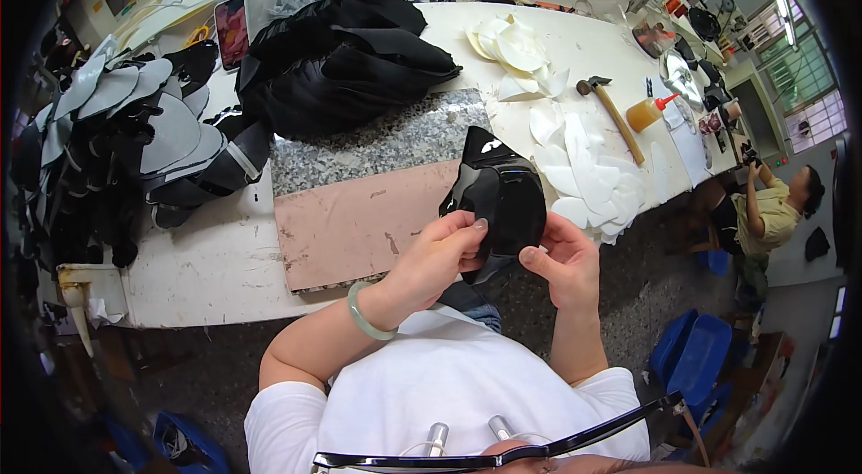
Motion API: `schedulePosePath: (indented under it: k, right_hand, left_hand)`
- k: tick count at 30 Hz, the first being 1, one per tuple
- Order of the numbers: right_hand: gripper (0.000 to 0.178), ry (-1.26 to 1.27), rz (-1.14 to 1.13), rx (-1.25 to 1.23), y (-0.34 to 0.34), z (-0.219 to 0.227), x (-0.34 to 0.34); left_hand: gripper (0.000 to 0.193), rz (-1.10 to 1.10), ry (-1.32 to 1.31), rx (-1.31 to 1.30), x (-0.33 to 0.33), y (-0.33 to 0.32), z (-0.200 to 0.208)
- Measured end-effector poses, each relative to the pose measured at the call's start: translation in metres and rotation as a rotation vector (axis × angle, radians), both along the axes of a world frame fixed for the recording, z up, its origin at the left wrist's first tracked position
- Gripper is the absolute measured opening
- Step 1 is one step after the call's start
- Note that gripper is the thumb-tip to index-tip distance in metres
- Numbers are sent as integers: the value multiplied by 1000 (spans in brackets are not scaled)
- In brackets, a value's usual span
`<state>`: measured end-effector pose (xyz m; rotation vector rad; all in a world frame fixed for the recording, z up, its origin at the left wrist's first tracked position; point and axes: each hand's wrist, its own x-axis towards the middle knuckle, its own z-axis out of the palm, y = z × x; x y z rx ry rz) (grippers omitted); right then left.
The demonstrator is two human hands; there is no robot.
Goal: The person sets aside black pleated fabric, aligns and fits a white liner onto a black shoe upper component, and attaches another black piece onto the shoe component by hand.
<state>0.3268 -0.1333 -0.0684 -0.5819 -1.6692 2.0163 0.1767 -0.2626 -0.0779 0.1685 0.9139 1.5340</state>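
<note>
From where I stand, the biggest thing here is the long white surface [197, 281], curving across the room and scuffed along its near edge. Off to the right, apart from it, is another person [768, 214] in a pale yellow top, and nearer on the floor a blue bin [702, 357].

On the surface, a big heap of black material [350, 65] is bunched up at the middle, partly over a speckled stone slab [386, 137]. To its left is a loose mound of black and grey cut pieces [180, 133]. A pinkish board [359, 227] lies along the slab's near side. To the right, white cut pieces [579, 164] overlap in a spread, with a smaller cluster of cream pieces [512, 43] beyond them.

The glossy black piece [519, 205] is up in front of the worker, by the right end of the board. Both hands have it: the left hand [456, 245] pinches its left side between thumb and fingers, and the right hand [564, 260] is at its lower right edge, thumb toward the piece and fingers partly behind it.

Smaller still are a wooden-handled hammer [620, 119] right of the white pieces, a phone [233, 32] propped upright left of the black heap, an amber bottle [645, 114] with a red tip near the hammer, and a pale green bangle [366, 317] on the left wrist.
</note>
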Motion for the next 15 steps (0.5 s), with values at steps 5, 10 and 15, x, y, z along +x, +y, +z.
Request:
schedulePosePath:
  k: [5, 10, 15]
  right_hand:
    - [55, -22, 0, -18, -1, 1, -3]
    - [54, -27, 8, -23, -1, 1, -4]
    - [52, -7, -4, 2, -3, -2, -6]
  left_hand:
    - [18, -26, -18, 6, -3, -2, -3]
    - [18, -4, -41, -14, -4, -2, -1]
    - [16, -17, -52, 5, -5, -4, -5]
